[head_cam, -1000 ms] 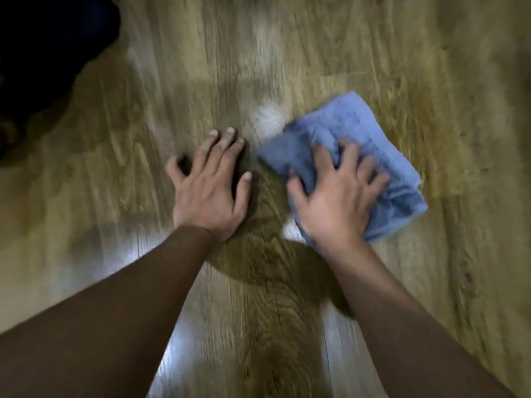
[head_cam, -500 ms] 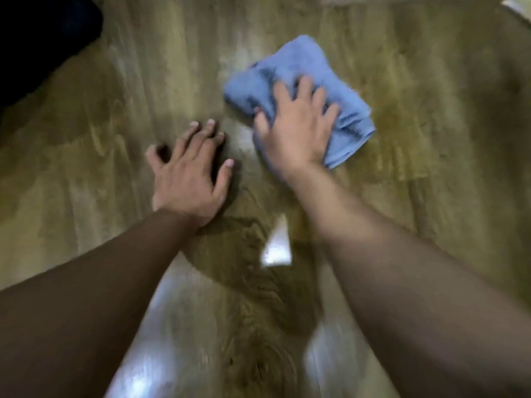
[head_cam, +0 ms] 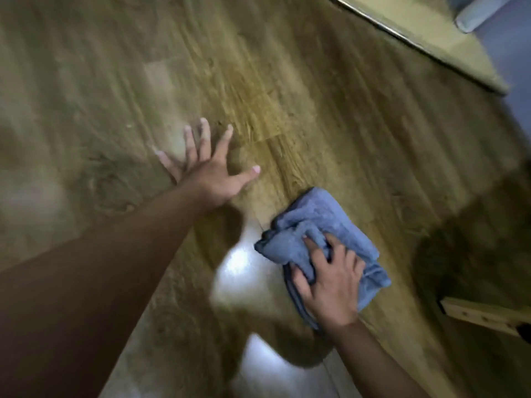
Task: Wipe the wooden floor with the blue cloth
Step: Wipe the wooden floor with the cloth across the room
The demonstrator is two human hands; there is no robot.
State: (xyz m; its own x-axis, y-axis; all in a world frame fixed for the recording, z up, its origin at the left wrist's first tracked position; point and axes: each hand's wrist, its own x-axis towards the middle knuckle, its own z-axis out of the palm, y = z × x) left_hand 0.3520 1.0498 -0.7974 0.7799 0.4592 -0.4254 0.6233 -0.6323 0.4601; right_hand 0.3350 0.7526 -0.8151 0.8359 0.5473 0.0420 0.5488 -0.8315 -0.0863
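The blue cloth [head_cam: 310, 225] lies bunched on the wooden floor [head_cam: 316, 96], right of centre and low in the view. My right hand [head_cam: 330, 285] presses down on its near half with the fingers curled into the folds. My left hand [head_cam: 209, 168] is flat on the bare boards up and to the left of the cloth, fingers spread, holding nothing. About a hand's width of floor separates the two hands.
A dark threshold strip [head_cam: 416, 41] crosses the top right corner, with a grey object [head_cam: 477, 12] beyond it. A pale wooden piece [head_cam: 482, 314] juts in at the right edge, beside a dark shadow. Glare patches [head_cam: 241, 265] shine near the cloth.
My right hand has pulled the cloth back toward me and to the right. My left hand has spread its fingers and sits farther out. The view has swung, revealing the threshold strip.
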